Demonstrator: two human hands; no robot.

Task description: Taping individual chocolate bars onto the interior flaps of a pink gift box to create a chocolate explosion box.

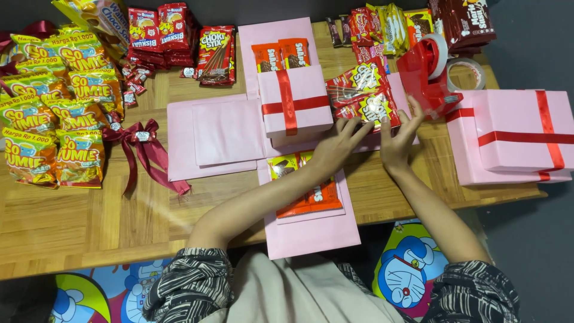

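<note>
Filling the right flap of an unfolded pink card box [215, 131]: left hand [336, 145] and right hand [396, 139], fingers spread flat, pressing red foil snack packets [365, 96] just right of the ribboned pink centre cube [294, 101]. Next, probably squaring the packets within the flap.

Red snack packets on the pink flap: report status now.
Left hand and right hand both flat on red snack packets, open. Packets lie on the pink flap. Tape dispenser close beside right hand.

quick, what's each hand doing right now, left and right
Left hand: open, fingers flat on the red snack packets on the pink flap.
Right hand: open, fingertips on the same packets' edge, gripping nothing.
</note>
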